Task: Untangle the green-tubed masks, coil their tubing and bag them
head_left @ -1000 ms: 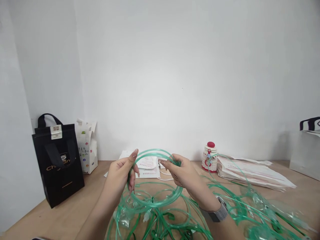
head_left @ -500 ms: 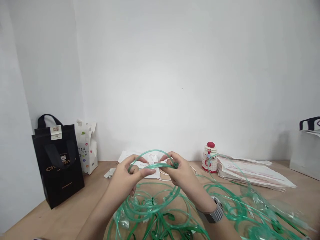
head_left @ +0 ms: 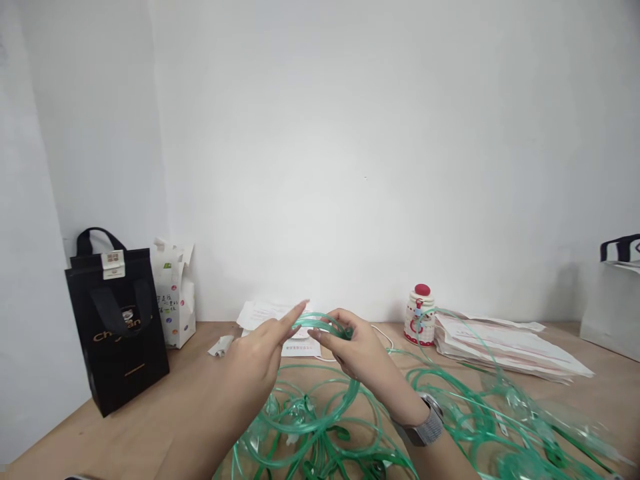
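Note:
A coil of clear green tubing [head_left: 320, 420] hangs in several loops between my two hands above the table. My right hand [head_left: 357, 343] is closed round the top right of the coil, thumb against the bunched strands. At the upper left of the loops is my left hand [head_left: 260, 347], its back toward me and its index finger stretched up across the strands. Its other fingers are mostly hidden behind it, where they appear closed on the tubing. Below lies a tangle of green straps and tubing [head_left: 340, 460] with clear plastic parts among it.
More green tubing with clear plastic pieces [head_left: 480, 420] spreads at the right. Behind it lie a stack of white paper packets [head_left: 505, 347] and a white-and-red jar [head_left: 420, 320]. White papers [head_left: 260, 313] lie behind my hands. A black bag [head_left: 120, 333] and a white bag [head_left: 175, 297] stand left.
My left hand has turned, its back now toward me and its index finger extended instead of pinching. The top of the coil is bunched lower and narrower. My right hand keeps its grip.

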Demonstrator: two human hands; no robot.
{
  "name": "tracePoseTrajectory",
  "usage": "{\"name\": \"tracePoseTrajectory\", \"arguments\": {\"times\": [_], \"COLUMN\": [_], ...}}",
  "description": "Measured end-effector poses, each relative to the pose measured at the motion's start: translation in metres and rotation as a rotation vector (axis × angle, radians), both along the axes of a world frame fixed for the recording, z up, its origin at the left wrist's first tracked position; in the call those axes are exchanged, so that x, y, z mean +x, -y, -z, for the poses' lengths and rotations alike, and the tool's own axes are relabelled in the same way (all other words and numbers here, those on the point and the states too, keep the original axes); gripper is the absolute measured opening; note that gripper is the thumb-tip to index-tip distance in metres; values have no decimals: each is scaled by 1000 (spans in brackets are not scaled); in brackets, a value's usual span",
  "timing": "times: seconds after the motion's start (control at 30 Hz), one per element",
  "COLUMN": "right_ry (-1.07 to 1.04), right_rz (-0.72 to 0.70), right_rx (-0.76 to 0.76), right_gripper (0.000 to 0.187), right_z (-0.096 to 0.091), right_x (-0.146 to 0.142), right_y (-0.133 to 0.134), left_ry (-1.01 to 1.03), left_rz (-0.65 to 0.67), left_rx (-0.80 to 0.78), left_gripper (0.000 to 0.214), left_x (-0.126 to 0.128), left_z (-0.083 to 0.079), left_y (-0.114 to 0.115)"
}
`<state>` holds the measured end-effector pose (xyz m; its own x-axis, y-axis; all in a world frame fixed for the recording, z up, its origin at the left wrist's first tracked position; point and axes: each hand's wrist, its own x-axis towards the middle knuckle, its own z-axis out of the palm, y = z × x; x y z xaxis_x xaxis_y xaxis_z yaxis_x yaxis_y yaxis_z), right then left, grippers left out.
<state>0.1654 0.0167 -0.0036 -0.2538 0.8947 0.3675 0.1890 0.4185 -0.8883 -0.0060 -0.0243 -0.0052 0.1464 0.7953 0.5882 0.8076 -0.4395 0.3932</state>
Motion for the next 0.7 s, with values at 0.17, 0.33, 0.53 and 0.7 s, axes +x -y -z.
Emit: {"name": "tracePoseTrajectory", "arguments": {"times": [0.17, 0.33, 0.53, 0.7], "right_ry": [50, -85, -262, -208], "right_rz": [-11, -175, -94, 156], "right_rx": [78, -90, -120, -32], "right_gripper": [21, 27, 29, 30], "right_z": [0, -8, -20, -27], "right_x": [-4, 4, 28, 43], "right_y": [1, 10, 13, 10], "left_ry": [57, 228, 292, 119], "left_rz": [154, 91, -61, -165], "left_rx": [-12, -30, -147, -452], "left_gripper": [33, 24, 53, 47], "left_x": [4, 5, -18, -43], "left_z": [5, -1, 7, 41], "left_y": [-2, -2, -24, -51]}}
